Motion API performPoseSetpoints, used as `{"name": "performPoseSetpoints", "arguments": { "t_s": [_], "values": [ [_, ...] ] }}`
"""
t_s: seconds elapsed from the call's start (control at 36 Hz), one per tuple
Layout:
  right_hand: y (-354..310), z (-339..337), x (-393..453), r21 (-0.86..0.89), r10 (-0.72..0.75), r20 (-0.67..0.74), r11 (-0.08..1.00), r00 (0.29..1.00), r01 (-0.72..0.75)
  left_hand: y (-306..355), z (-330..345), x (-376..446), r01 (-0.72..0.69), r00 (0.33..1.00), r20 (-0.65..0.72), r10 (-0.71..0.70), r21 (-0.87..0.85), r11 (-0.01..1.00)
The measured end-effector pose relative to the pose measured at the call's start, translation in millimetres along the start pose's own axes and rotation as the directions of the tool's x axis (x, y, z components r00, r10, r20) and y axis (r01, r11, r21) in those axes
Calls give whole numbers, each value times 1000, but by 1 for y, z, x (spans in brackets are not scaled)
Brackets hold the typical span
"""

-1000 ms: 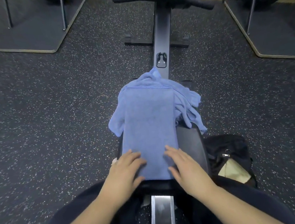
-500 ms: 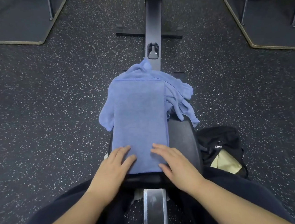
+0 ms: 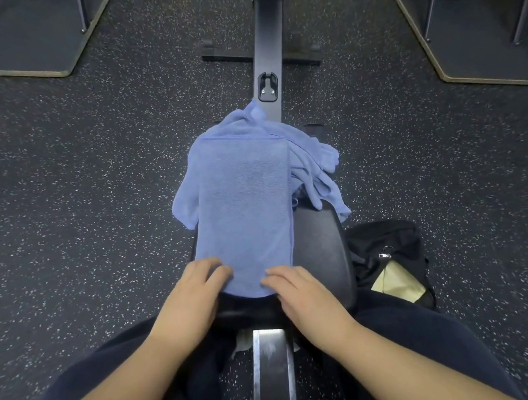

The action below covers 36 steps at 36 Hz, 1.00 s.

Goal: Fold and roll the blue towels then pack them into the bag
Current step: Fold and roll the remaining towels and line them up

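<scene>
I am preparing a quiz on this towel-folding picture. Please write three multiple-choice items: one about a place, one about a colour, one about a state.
1. Where is the black bag?
A. On the floor at the person's right, beside the seat
B. On the seat under the towel
C. On the person's lap

2. What colour is the folded towel?
A. Green
B. Blue
C. White

3. What are the two hands doing?
A. Both hang away from the towel
B. Both lift the bag
C. Both rest on the towel's near end

Answers:
1 A, it sits on the speckled floor next to the black seat.
2 B, the towel is plainly blue.
3 C, the left hand and right hand lie on its near edge; whether they have begun rolling I cannot tell.
</scene>
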State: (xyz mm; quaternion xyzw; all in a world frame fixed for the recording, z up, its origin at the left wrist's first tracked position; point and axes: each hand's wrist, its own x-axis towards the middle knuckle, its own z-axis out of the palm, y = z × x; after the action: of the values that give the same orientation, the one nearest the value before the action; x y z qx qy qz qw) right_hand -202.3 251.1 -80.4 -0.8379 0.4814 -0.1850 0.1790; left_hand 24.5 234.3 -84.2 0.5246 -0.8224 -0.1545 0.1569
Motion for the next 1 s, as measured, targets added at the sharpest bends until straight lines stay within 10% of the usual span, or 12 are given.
{"name": "performPoseSetpoints", "arguments": {
  "t_s": [0.42, 0.78, 1.0],
  "values": [
    [15, 3, 10, -342, 37, -167, 935, 985, -93, -10, -3, 3, 58, 995, -87, -50, 97, 994],
    [13, -9, 22, -179, 110, -70, 977, 992, -121, 0, -17, 15, 270, 962, -37, -272, -39, 962],
    [15, -29, 46, -14, 384, -54, 923, 922, -385, 5, -18, 33, 303, 947, -85, -311, -89, 949]
  ]
}}
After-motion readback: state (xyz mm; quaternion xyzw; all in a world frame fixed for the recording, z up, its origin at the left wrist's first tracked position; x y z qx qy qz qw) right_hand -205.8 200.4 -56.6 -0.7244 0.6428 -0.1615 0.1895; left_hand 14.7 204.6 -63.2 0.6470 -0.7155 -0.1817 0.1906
